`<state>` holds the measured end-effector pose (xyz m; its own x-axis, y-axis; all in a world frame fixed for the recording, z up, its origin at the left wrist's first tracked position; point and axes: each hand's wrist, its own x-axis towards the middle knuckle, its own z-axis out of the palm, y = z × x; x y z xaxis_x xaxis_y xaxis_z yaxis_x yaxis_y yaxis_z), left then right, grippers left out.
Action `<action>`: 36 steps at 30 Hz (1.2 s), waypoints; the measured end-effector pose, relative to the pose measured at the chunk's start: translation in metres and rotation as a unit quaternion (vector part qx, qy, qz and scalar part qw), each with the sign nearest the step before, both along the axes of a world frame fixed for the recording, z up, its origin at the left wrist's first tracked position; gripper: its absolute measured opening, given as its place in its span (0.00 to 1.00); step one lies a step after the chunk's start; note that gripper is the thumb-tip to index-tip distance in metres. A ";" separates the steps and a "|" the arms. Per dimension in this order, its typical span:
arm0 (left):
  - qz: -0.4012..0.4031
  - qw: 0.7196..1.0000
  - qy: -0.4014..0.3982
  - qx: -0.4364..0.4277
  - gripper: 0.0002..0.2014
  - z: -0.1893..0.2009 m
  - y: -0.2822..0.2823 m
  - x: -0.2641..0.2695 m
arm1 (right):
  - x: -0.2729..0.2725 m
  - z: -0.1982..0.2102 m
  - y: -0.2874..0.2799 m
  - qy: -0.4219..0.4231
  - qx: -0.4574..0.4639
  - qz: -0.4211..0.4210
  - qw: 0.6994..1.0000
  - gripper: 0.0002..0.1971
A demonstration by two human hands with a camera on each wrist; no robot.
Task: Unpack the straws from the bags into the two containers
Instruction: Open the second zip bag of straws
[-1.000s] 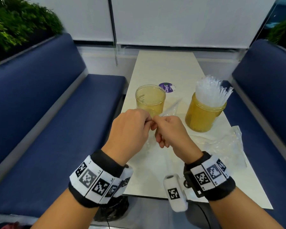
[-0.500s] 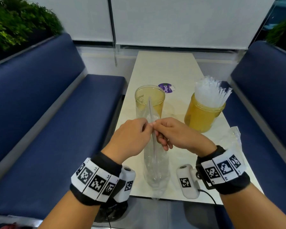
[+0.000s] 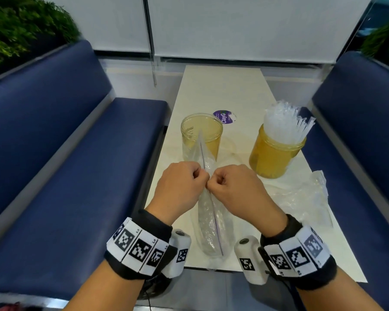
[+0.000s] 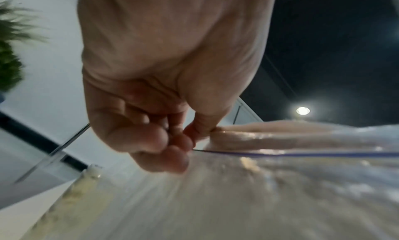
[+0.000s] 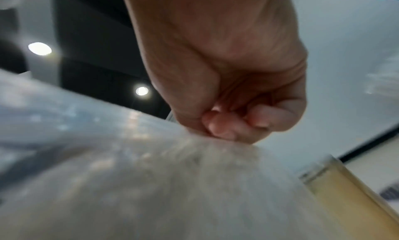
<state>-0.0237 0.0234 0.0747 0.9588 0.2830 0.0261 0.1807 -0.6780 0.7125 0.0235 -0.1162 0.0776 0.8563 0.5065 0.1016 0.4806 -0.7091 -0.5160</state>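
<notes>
Left hand [image 3: 177, 187] and right hand [image 3: 236, 187] pinch the clear bag [image 3: 211, 223] (contents blurred), its top hiding part of the empty jar [image 3: 201, 133].

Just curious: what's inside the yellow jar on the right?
The right jar holds a packed bunch of clear straws whose tops stick up past its rim. Their lower ends are hard to make out through the tinted wall.

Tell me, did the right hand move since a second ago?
Yes. The right hand has turned and pulled back toward the person, away from the empty container, and still pinches the bag with the left hand.
</notes>
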 end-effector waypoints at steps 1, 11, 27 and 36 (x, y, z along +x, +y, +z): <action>0.007 1.000 -0.004 0.023 0.17 0.001 0.001 0.000 | -0.002 0.004 0.001 -0.038 -0.046 -0.031 0.998 0.20; 0.002 0.998 -0.043 0.037 0.11 0.016 -0.002 0.003 | -0.002 0.029 0.011 -0.104 -0.148 -0.031 0.983 0.11; 0.034 0.975 0.091 0.200 0.29 0.040 0.039 -0.007 | 0.037 0.029 -0.020 -0.096 -0.235 -0.132 0.958 0.15; -0.015 0.993 0.090 0.075 0.32 0.024 0.044 -0.007 | 0.039 0.041 0.001 -0.195 -0.107 0.006 0.975 0.10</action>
